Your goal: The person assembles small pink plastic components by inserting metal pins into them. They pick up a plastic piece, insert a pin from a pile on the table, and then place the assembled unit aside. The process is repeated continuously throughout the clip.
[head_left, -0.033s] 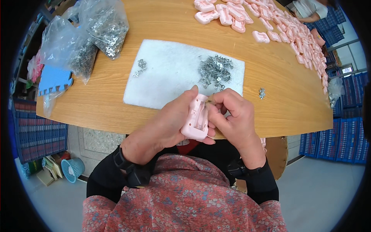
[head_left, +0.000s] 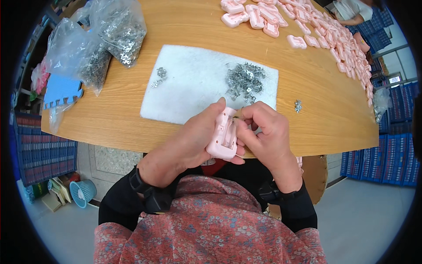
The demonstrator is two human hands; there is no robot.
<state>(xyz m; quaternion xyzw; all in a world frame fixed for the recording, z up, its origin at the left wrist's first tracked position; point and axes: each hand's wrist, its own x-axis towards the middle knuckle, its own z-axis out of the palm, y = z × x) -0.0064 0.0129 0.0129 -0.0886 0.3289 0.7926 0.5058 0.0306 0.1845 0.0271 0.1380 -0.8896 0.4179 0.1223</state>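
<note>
My left hand (head_left: pixel 193 138) is closed around a pale pink plastic casing (head_left: pixel 223 147), its thumb along the upper left side and fingertips showing beneath the right side. The casing is tilted, with a long rectangular opening and small holes facing up. At its upper right edge, the thumb and forefinger of my right hand (head_left: pixel 266 132) are pinched together; whatever small piece is between them is mostly hidden. Just beyond my hands, a heap of small metal pieces (head_left: pixel 246 81) lies on a white padded mat (head_left: pixel 189 83). A smaller metal cluster (head_left: pixel 159 77) sits at the mat's left.
Many pink casings (head_left: pixel 296 42) spread over the far right of the wooden table (head_left: pixel 316 132). Clear bags of metal parts (head_left: pixel 125 39) stand at the far left beside a blue foam tile (head_left: pixel 62 90). A few metal bits (head_left: pixel 298 106) lie right of the mat.
</note>
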